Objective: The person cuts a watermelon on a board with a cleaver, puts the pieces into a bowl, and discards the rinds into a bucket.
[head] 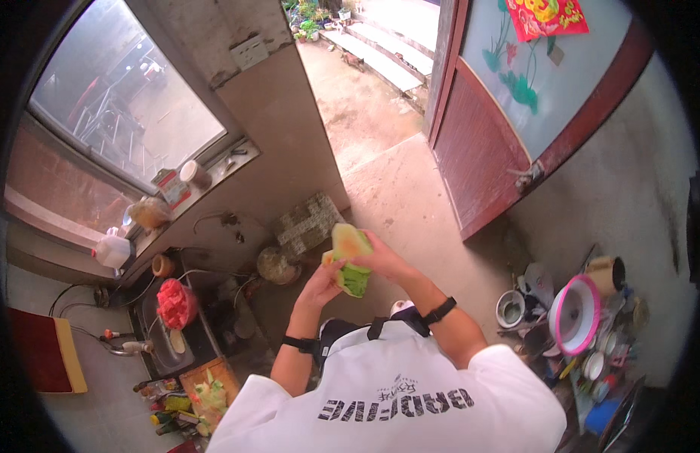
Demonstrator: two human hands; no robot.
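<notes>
Both of my hands are up in front of my body, holding pieces of watermelon rind. My left hand [322, 283] grips the lower rind piece [355, 281], whose green striped skin faces up. Close beside it, my right hand [382, 257] has its fingers around the upper rind piece [350, 242], which shows a pale inner side with a faint orange-pink middle. The two hands nearly meet, and fingers hide part of the rind. I cannot tell whether the pieces are joined.
At left, a sink [182, 354] holds a bowl of red chunks [177, 306]. A cutting board [228, 376] bears rind scraps [210, 393]. Pots and a pink-rimmed basin [576, 314] crowd the right wall. Ahead are an open door [480, 130] and a windowsill with a jar [195, 174].
</notes>
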